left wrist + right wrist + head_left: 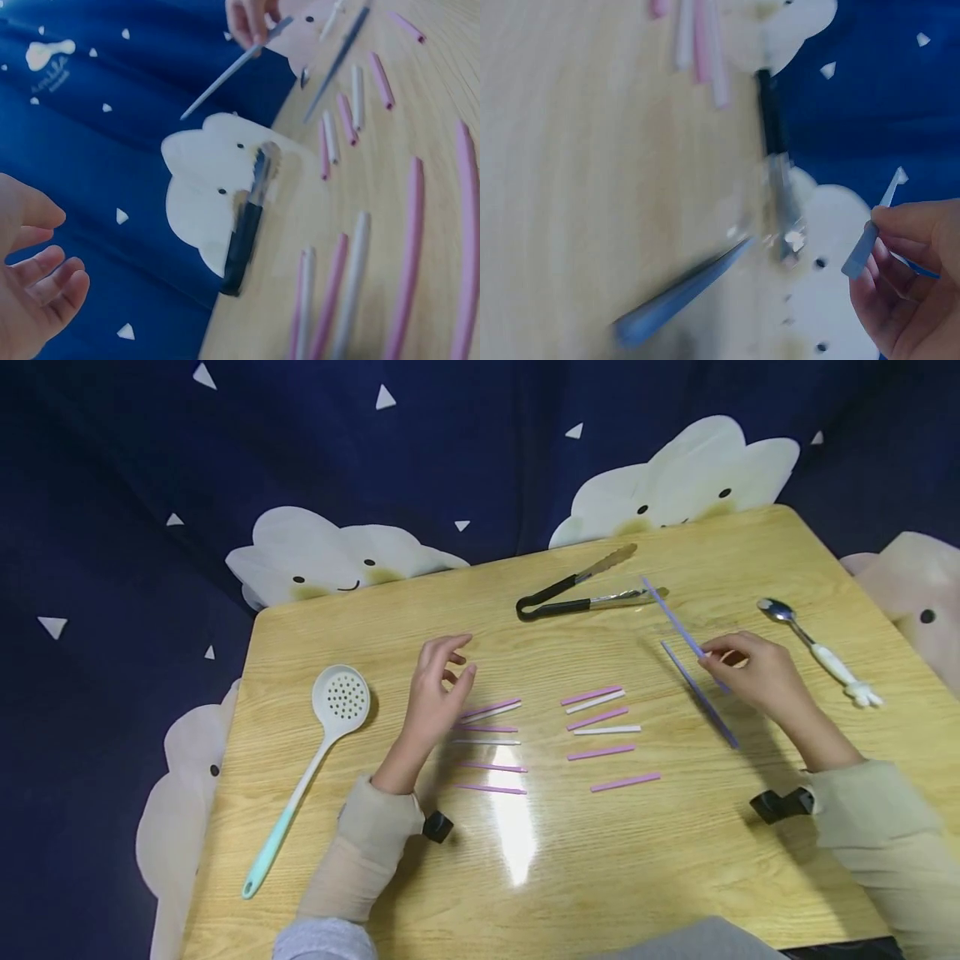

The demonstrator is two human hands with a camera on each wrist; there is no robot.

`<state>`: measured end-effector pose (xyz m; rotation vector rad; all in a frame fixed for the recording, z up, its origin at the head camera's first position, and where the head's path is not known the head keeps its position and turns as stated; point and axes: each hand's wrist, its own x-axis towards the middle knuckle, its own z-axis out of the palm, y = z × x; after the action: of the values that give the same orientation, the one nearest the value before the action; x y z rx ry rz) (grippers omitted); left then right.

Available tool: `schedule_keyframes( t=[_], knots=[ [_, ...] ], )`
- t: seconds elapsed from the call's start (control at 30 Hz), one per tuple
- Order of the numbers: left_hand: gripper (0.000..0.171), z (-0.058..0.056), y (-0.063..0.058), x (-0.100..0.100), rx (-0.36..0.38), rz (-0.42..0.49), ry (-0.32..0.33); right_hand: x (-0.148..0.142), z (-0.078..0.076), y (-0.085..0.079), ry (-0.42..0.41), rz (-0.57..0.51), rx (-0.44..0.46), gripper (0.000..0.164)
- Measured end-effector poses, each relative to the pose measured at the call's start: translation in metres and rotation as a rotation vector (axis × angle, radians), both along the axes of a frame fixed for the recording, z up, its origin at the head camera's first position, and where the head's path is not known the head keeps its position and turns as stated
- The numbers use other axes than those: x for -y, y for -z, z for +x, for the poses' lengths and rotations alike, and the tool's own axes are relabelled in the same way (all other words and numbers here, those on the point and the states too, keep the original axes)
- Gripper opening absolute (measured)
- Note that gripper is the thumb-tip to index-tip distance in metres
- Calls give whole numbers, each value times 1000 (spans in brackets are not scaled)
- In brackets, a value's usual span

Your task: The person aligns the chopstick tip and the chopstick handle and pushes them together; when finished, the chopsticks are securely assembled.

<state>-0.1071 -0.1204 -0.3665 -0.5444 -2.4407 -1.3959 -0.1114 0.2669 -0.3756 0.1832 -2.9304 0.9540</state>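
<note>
My right hand (761,675) pinches a long blue-violet straw (675,622) between thumb and fingers, raised over the right side of the table. Below it, a second straw (700,695) of the same colour lies slanted on the wood. My left hand (437,689) hovers with loosely bent fingers and holds nothing. Beside the left wrist is a column of short pink and white straw pieces (495,768), their left ends partly behind the hand. Another column of pink and white straw pieces (626,782) lies between the two hands.
Tongs with black handles (558,607) lie spread at the back of the wooden table (600,868). On the far left rests a white slotted skimmer (341,702) with a mint handle. A spoon with a white handle (832,662) lies at the right. Behind hangs a dark blue curtain (480,443).
</note>
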Motion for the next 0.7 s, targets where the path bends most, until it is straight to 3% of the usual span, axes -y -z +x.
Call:
schedule_keyframes(
  t=[0.27,0.47,0.7],
  knots=[
    [40,-7,19,11,174,-97,-23,-26,4,24,1,96,137,28],
    [43,-13,30,17,278,-170,-18,-33,8,34,-12,143,189,28],
    [43,-14,38,20,318,-209,-12,-33,14,41,-44,175,254,28]
  ],
)
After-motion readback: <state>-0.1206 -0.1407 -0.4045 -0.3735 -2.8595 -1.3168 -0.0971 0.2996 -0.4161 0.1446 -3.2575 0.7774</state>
